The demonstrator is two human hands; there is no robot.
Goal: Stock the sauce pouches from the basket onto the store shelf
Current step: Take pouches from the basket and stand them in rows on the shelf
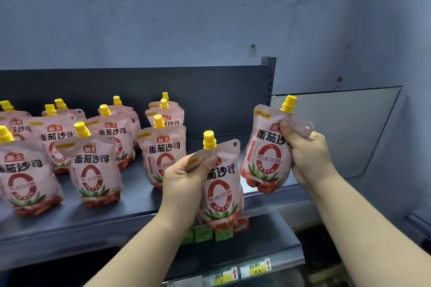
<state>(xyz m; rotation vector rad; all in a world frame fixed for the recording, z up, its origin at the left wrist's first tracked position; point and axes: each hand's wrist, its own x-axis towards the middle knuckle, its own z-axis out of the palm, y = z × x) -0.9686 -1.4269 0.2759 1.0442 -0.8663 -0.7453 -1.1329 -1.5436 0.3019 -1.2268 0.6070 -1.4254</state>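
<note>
My left hand grips a pink sauce pouch with a yellow cap by its upper left corner, held upright just in front of the dark shelf's front edge. My right hand grips a second pouch by its upper right corner, its base just above the shelf's right end. Several more pouches stand upright in rows on the left and middle of the shelf. The basket is out of view.
A dark back panel rises behind the shelf, with a slotted upright post at its right end. A clear divider pane stands to the right. Below, a lower shelf holds green boxes and price tags.
</note>
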